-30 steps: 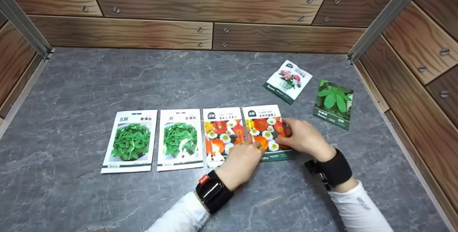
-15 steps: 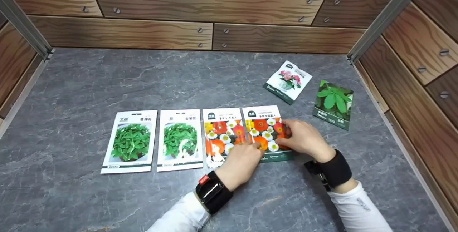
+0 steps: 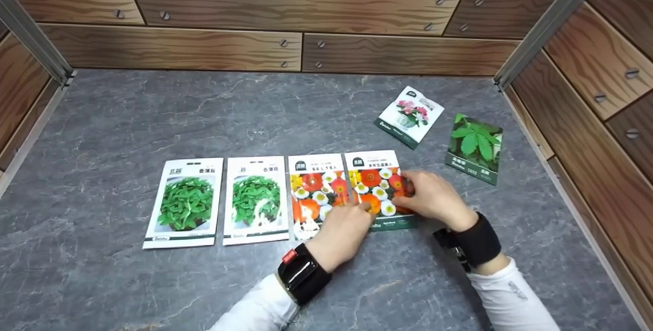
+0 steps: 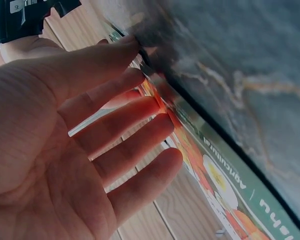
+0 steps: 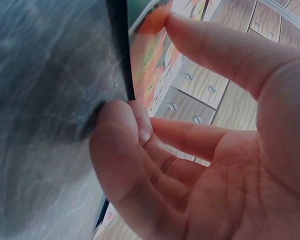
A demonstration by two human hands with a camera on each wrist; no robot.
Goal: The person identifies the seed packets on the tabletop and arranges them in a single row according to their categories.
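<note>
In the head view, several seed packets lie in a row. At its right end is a poppy seed packet (image 3: 373, 180) with orange, red and white flowers. A second poppy packet (image 3: 314, 183) lies left of it, partly hidden by my left hand (image 3: 343, 231). The left fingertips touch near the adjoining edges of these two packets; in the left wrist view the fingers (image 4: 140, 155) look loosely extended. My right hand (image 3: 436, 198) holds the end packet's right edge, thumb on its printed face. The right wrist view has the other fingers (image 5: 117, 155) curled beside that edge.
Two green herb packets, a left one (image 3: 186, 203) and a right one (image 3: 256, 198), continue the row leftward. Behind my right hand lie a pink-flower packet (image 3: 409, 117) and a green-leaf packet (image 3: 474, 145), both askew. Wood-patterned walls (image 3: 204, 48) bound the grey marbled tabletop (image 3: 178, 111).
</note>
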